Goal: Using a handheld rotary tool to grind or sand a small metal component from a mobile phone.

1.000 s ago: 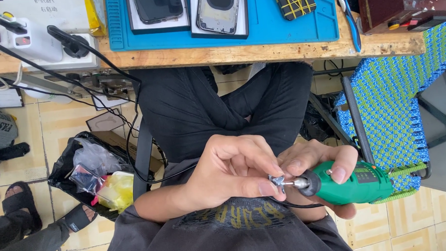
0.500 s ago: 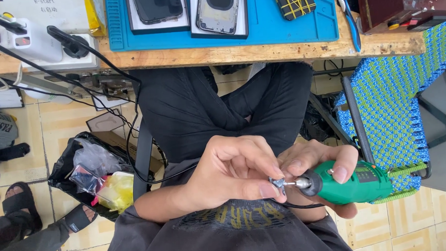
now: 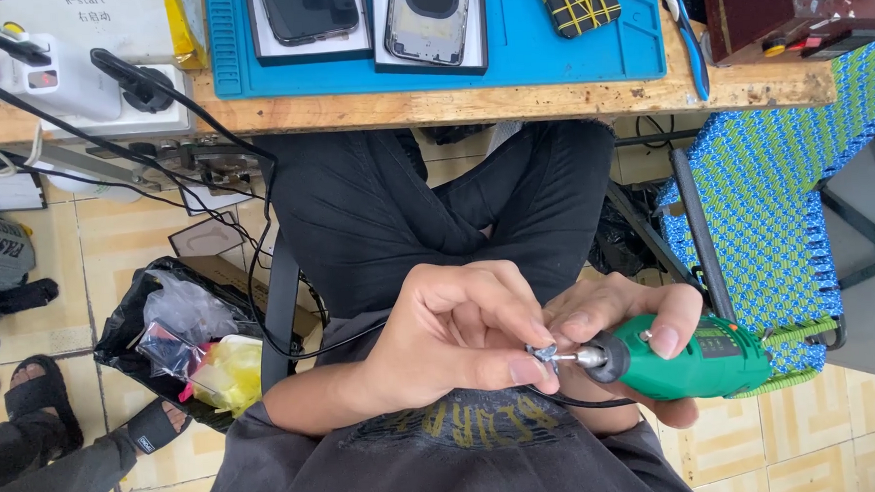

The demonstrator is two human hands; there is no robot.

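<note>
I'm holding the green rotary tool [image 3: 693, 358] low over my lap, well below the bench [image 3: 510, 102], with my right hand [image 3: 623, 331] wrapping its body and thumb on top. My left hand [image 3: 456, 334] is pinching the small metal bit [image 3: 543, 353] at the tool's nose, fingertips clenched on it. I judge I'm fitting the bit; next I'm needing a steady twist while the tool stays braced.

I count two hands: left [image 3: 451, 334], right [image 3: 623, 331]. One green rotary tool [image 3: 683, 355]. One blue mat [image 3: 567, 58] holding three phone parts. One woven chair [image 3: 770, 212]. One black bag [image 3: 141, 318] of scraps. Two sandalled feet at far left.
</note>
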